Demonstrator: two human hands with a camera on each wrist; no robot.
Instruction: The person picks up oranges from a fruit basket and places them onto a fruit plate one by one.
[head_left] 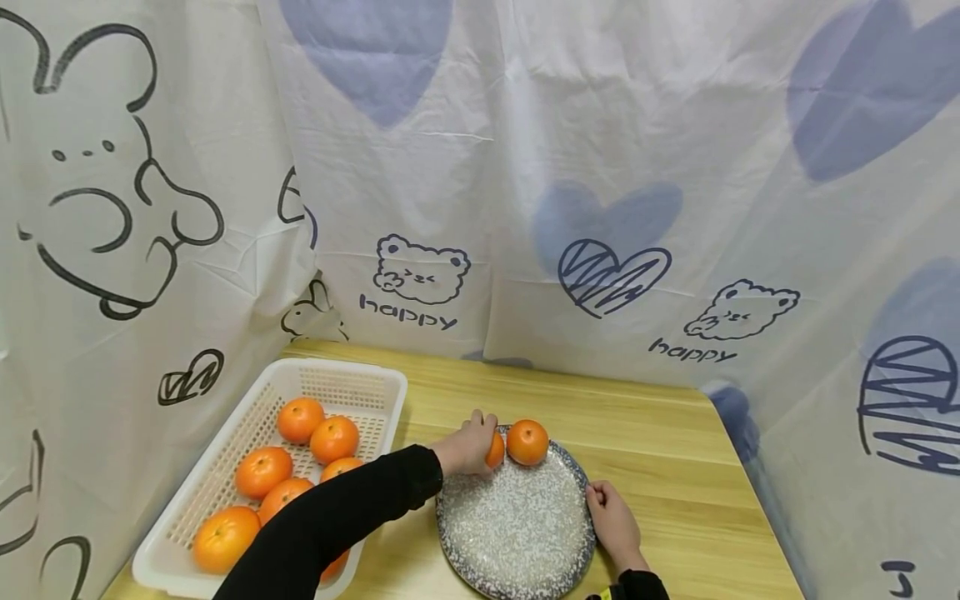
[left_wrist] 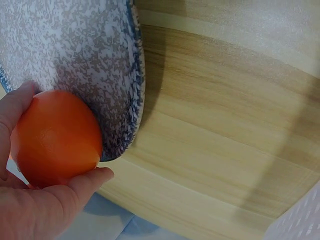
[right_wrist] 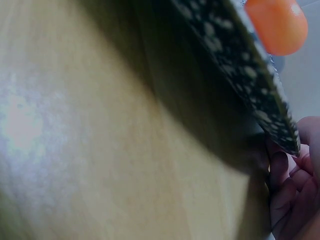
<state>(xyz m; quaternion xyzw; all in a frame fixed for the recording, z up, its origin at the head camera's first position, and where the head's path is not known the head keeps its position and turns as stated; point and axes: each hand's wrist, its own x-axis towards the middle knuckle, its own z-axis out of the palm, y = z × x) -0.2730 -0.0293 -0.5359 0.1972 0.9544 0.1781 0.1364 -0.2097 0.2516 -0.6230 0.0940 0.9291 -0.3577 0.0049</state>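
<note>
My left hand (head_left: 468,447) grips an orange (head_left: 495,451) over the far left rim of a round speckled grey plate (head_left: 517,533). In the left wrist view, thumb and fingers curl round that orange (left_wrist: 57,137), close over the plate's edge. A second orange (head_left: 527,442) sits on the plate near its far rim, just right of the held one. At the plate's right side, my right hand (head_left: 615,521) pinches the dark rim. From the right wrist, the fingers (right_wrist: 287,192) show under the plate's edge (right_wrist: 250,75), with the thumb above.
A white perforated plastic basket (head_left: 392,392) with several oranges (head_left: 227,539) stands on the left of the wooden table (head_left: 675,450), partly behind my left sleeve (head_left: 337,517). Printed cloth (head_left: 525,208) hangs round the table's back and sides.
</note>
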